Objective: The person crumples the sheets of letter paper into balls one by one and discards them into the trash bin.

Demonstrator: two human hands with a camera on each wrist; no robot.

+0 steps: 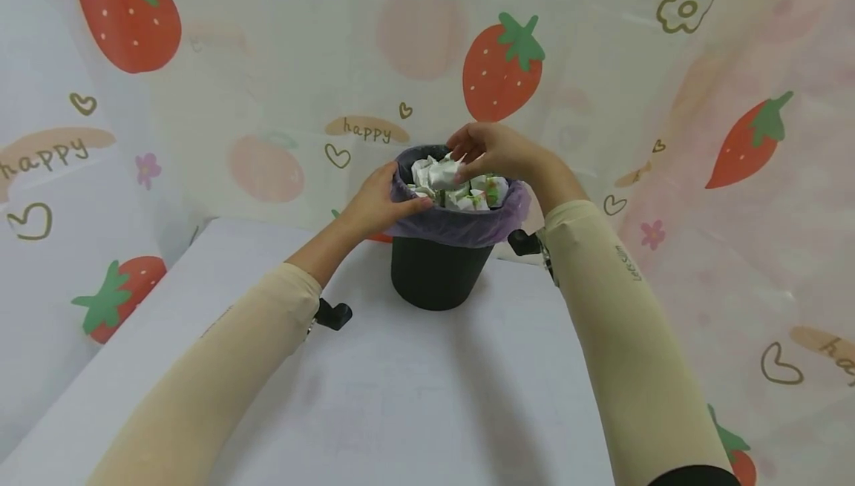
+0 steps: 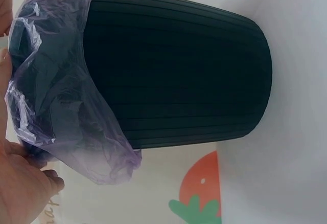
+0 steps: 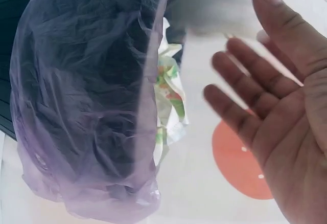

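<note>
A black trash bin (image 1: 437,274) stands upright, lined with a translucent purple bag (image 1: 461,225) folded over its rim. Crumpled white papers (image 1: 457,196), some with green and orange print, fill the top. My left hand (image 1: 374,205) grips the left side of the bagged rim, its thumb lying along the front. Over the opening, my right hand (image 1: 501,152) has its fingers apart and loosely bent. In the right wrist view a blurred pale grey thing (image 3: 214,9) hangs by the fingertips, apparently loose; its kind is unclear.
The bin stands on a white tabletop (image 1: 401,389), towards its far edge. Close behind and at the sides hang sheets (image 1: 287,48) printed with strawberries, hearts and words. A black wrist mount (image 1: 332,315) juts from the left sleeve, another (image 1: 523,242) from the right.
</note>
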